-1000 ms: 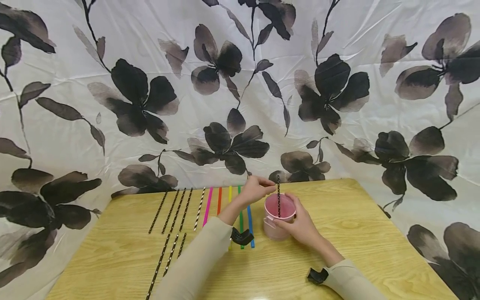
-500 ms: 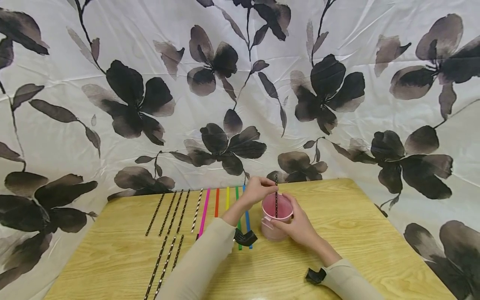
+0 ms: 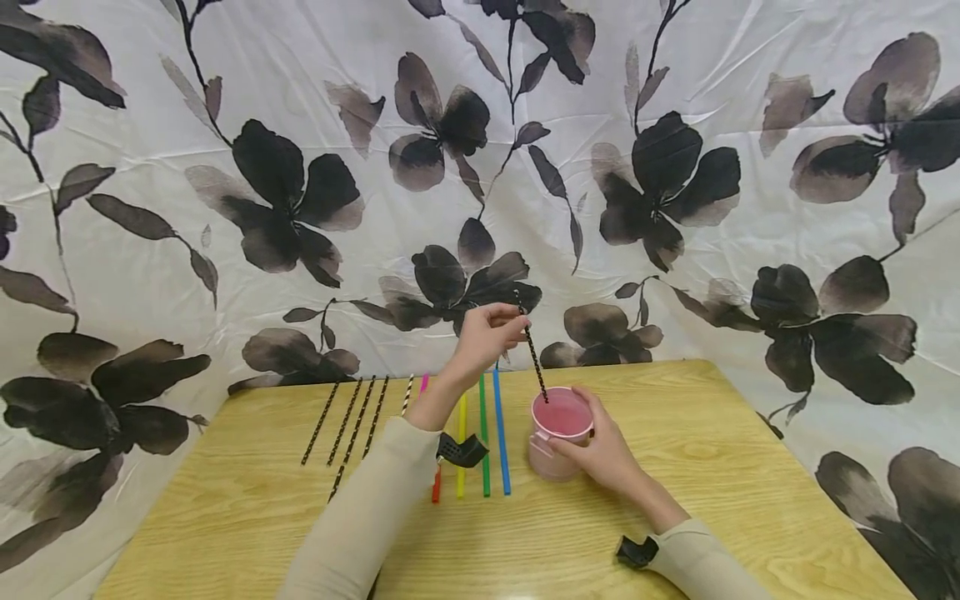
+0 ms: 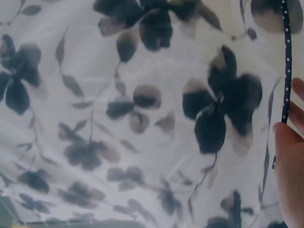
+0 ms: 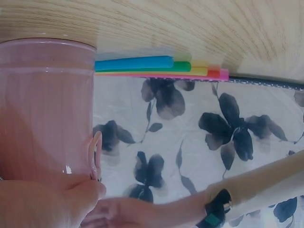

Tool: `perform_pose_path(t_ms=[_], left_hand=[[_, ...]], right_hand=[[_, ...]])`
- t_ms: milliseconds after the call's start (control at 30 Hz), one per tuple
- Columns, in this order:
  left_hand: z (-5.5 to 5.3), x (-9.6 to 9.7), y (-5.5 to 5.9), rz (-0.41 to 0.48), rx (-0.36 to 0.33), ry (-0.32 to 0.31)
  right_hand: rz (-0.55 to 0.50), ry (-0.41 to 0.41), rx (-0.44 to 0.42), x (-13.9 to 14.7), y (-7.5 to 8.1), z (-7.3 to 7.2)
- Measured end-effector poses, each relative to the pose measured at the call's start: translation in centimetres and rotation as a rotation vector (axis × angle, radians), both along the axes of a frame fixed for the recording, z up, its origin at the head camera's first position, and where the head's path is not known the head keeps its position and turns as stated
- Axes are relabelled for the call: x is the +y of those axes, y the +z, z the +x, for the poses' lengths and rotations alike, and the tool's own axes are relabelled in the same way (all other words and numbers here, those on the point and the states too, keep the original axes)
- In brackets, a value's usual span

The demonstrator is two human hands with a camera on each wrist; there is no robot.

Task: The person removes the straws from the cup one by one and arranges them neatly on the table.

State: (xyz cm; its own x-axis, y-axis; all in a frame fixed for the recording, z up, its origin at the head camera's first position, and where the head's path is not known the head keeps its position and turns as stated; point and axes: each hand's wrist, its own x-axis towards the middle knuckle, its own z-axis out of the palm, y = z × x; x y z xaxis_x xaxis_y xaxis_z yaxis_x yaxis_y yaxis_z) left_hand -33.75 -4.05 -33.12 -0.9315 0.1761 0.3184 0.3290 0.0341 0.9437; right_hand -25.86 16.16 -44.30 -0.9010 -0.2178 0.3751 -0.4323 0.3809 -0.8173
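My left hand pinches a black straw with white dots between thumb and fingers, near its upper end. The straw slants, its lower tip overlapping the opening of a pink cup near the far rim. Around the cup's right side curls my right hand, with the thumb across the front. In the left wrist view the dotted straw runs along the right edge, beside the thumb. The right wrist view has the cup's smooth wall and a small handle close up.
Coloured straws lie in a row left of the cup, among them a blue straw, a green straw and a yellow straw. Several dark patterned straws lie farther left. A floral cloth hangs behind the wooden table.
My left hand has risen and moved left with the straw, which stood upright in the cup before and now tilts with its tip near the rim. The right hand stays on the cup.
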Motion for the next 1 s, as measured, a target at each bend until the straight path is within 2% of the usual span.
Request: perform_pose_path(t_ms=[100, 233, 333, 433, 467, 600, 733, 1000], left_hand=[[0.5, -1.5, 2.1, 0.050, 0.047, 0.036], [1.7, -3.9, 4.9, 0.086, 0.112, 0.078], [3.2, -6.0, 6.5, 0.084, 0.164, 0.089], [4.7, -8.2, 7.5, 0.077, 0.207, 0.093], [5.2, -8.9, 7.7, 0.073, 0.222, 0.095], [6.9, -11.7, 7.8, 0.058, 0.265, 0.114], [8.5, -13.8, 7.6, 0.033, 0.271, 0.136], [12.2, -15.9, 7.2, -0.168, 0.239, 0.230]], right_hand=[[-0.005, -0.003, -0.006, 0.1, 0.0, 0.0], [-0.006, -0.001, -0.007, 0.1, -0.1, -0.1], [0.005, -0.013, -0.002, 0.3, -1.5, -1.1], [0.021, -0.021, 0.014, 0.7, -2.8, -2.0], [0.028, -0.020, 0.020, 0.8, -3.3, -2.3], [0.041, -0.002, 0.026, 0.9, -3.3, -2.2], [0.031, 0.004, 0.007, 0.9, -3.2, -2.1], [0.055, -0.013, 0.014, 0.9, -3.3, -2.2]])
